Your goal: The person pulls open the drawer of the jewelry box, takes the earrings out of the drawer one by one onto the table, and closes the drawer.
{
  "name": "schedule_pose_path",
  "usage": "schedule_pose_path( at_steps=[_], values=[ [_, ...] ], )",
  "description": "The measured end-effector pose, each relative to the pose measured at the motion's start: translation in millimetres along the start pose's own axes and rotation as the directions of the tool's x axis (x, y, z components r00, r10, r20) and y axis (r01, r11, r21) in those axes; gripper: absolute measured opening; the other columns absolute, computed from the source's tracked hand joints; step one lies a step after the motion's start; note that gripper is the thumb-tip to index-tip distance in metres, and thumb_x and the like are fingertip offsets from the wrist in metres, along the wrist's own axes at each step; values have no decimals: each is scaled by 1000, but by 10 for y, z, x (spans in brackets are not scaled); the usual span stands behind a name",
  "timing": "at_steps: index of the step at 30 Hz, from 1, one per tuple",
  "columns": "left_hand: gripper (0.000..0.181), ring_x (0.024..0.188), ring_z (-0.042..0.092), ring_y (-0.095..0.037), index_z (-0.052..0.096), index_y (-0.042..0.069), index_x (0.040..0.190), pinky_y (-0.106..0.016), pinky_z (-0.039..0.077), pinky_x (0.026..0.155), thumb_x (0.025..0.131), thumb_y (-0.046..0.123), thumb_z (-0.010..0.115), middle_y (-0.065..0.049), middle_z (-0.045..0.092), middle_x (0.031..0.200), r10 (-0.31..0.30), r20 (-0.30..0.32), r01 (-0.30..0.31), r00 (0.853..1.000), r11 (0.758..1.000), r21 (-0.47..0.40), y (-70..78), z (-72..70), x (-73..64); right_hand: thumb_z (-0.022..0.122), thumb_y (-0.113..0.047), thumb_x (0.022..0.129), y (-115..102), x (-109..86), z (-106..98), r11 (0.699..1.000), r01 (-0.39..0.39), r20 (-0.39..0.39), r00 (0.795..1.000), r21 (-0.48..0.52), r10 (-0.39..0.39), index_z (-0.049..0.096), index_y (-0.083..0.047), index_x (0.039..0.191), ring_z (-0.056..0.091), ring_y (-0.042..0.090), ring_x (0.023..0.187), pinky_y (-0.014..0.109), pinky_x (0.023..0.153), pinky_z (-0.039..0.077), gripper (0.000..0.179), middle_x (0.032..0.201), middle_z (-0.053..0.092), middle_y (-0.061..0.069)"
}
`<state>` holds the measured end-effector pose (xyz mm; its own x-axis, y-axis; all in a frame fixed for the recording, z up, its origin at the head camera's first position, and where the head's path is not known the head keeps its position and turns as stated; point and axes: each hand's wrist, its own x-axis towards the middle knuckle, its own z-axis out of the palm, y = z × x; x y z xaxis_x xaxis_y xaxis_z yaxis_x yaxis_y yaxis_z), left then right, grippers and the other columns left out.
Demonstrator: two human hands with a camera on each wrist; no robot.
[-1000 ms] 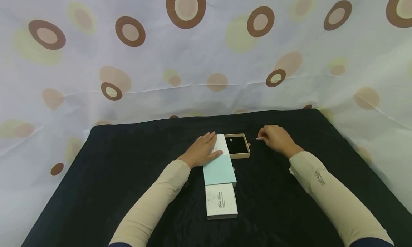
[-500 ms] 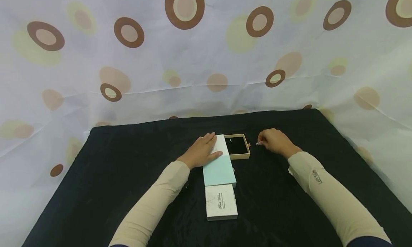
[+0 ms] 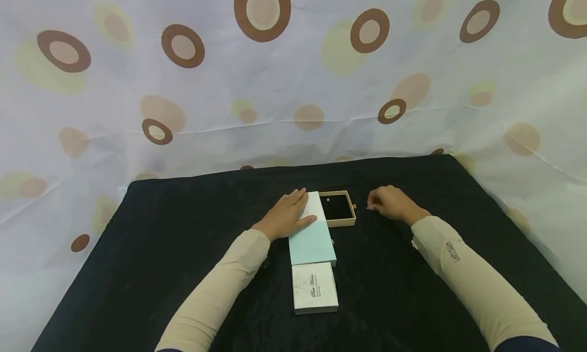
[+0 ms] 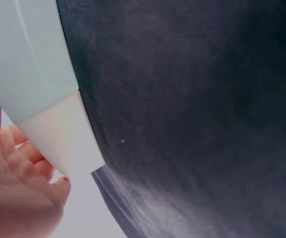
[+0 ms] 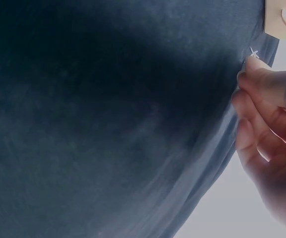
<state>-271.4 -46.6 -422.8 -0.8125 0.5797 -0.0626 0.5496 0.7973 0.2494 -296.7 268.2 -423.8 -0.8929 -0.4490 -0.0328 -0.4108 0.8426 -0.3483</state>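
Note:
My left hand [image 3: 285, 217] rests with fingers extended on a white and pale-blue box [image 3: 313, 244]. In the left wrist view its fingertips show along the edge of the white part. From the far right side of this box an open kraft-brown drawer [image 3: 342, 222] sticks out, lined in black. A small silver star-shaped earring [image 3: 327, 199] lies on the lining. To the right of the drawer, my right hand [image 3: 392, 204] pinches a second star-shaped earring [image 5: 253, 52] between thumb and forefinger; only its tip shows past the fingers.
A white box [image 3: 315, 288] with dark printed lettering sits against the near end of the pale-blue one. Black cloth [image 3: 202, 214] covers the table. Behind it hangs a white curtain [image 3: 275, 87] patterned with brown and yellow circles.
My right hand has dropped slightly toward the near side, and the earring in its fingers has turned so less of it shows. The left hand and boxes have stayed put.

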Motion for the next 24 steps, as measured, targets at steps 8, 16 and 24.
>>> schedule_pose_path(
  at_steps=[8, 16, 24],
  values=[
    [76, 148, 12, -24, 19, 3, 152, -41, 12, 119, 99, 53, 38, -10, 14, 160, 0, -3, 0, 1000, 1000, -4, -11, 0, 12, 63, -5, 91, -22, 10, 2, 1000, 4, 6, 1000, 15, -4, 67, -8, 85, 50, 12, 60, 30, 58, 43, 9, 77, 63, 1],
    [76, 147, 13, -26, 19, 2, 152, -42, 13, 119, 99, 54, 38, -11, 14, 160, 8, -6, -8, 1000, 1000, -1, -39, 23, 28, 61, -3, 91, 6, 8, 15, 1000, -13, 18, 1000, 11, 13, 66, -10, 83, 50, 13, 61, 31, 58, 43, 11, 78, 62, 1],
    [76, 148, 11, -24, 17, 3, 153, -41, 12, 119, 99, 54, 37, -10, 13, 160, 2, -1, -2, 1000, 1000, 1, -50, 34, 35, 63, -3, 90, 31, 34, 65, 1000, 18, -13, 1000, -5, -18, 65, -12, 82, 50, 12, 62, 32, 61, 44, 13, 78, 63, -1]
  ],
)
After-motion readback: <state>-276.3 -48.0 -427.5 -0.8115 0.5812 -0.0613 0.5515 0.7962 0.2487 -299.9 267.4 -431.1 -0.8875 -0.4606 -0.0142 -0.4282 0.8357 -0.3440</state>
